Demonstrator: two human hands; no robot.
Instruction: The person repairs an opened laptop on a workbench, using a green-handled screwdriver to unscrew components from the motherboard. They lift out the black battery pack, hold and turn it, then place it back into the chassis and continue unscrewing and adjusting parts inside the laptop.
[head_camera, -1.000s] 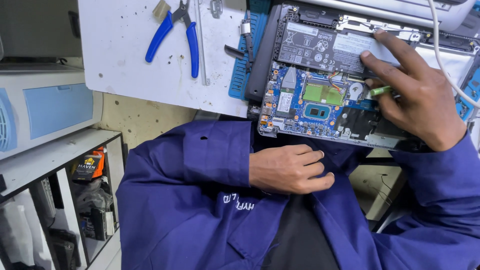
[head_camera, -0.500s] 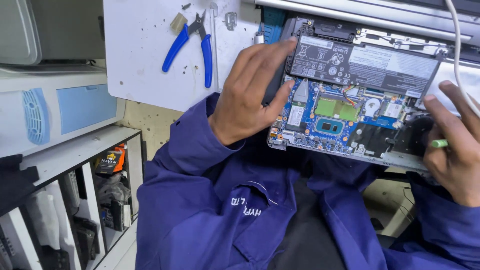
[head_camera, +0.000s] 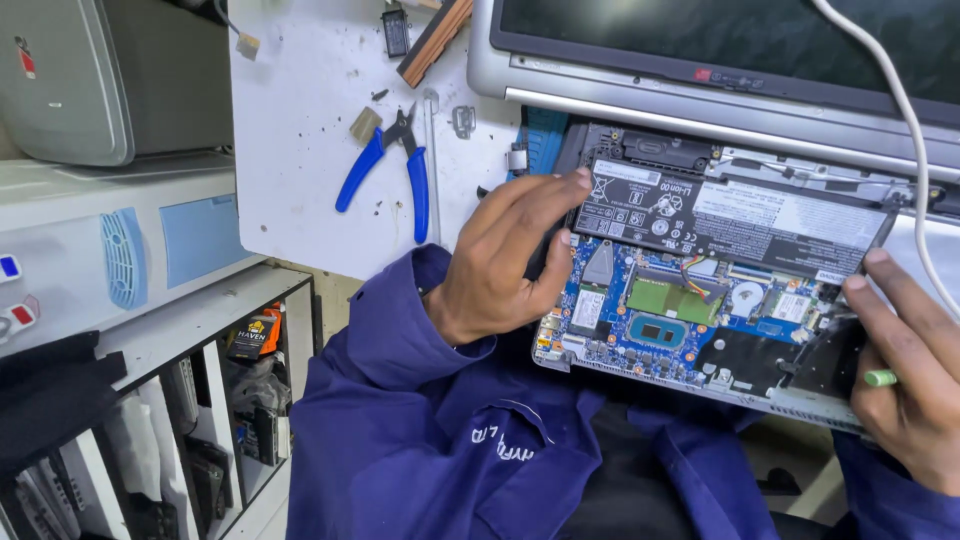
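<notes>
Opened silver laptop base (head_camera: 700, 385), blue circuit board and black battery exposed, is resting against the person's lap and the white bench edge. Right hand (head_camera: 905, 375) is clasping its right corner while pinching a small green-tipped tool (head_camera: 880, 378). Left hand (head_camera: 505, 255) is gripping the left edge, steadying it. Farther off, blue-handled pliers (head_camera: 390, 170) are lying on the white bench (head_camera: 300, 130).

One camera sits on my head, looking steeply down. It's close over my lap, with the opened laptop (head_camera: 720, 290) at two o'clock.
</notes>
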